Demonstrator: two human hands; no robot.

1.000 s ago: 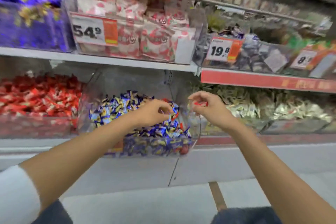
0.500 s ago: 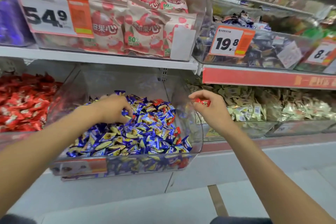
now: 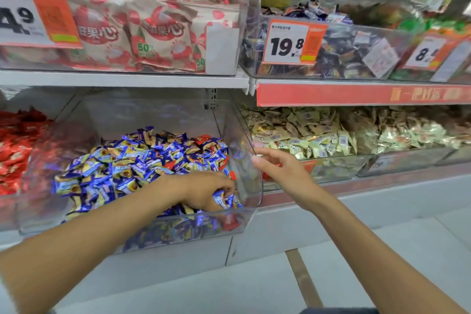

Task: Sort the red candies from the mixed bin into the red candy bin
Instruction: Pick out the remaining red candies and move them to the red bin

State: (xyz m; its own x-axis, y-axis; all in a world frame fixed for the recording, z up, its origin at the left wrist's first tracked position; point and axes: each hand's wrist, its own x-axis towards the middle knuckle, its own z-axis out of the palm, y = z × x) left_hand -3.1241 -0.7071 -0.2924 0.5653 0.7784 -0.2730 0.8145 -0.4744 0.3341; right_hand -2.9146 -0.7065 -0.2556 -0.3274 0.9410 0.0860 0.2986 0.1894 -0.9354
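Note:
The clear mixed bin (image 3: 244, 135) on the lower shelf holds a heap of blue-wrapped candies with a few red candies (image 3: 204, 139) among them. One red candy (image 3: 232, 175) lies just above my left hand (image 3: 204, 192). That hand is dug into the bin's front right corner, with its fingers curled among blue wrappers. My right hand (image 3: 281, 169) hovers outside the bin's right wall and holds a small red candy (image 3: 268, 175) under its curled fingers. The red candy bin (image 3: 15, 150) is at the far left, full of red wrappers.
To the right stand bins of pale gold candies (image 3: 318, 132). The shelf above carries pink snack bags (image 3: 158, 33) and a bin of dark candies with a 19.8 price tag (image 3: 288, 43). Grey floor lies below.
My left hand moved from the upper left of the heap down to the bin's front right corner. My right hand sank a little and stays beside the bin. The view has come closer.

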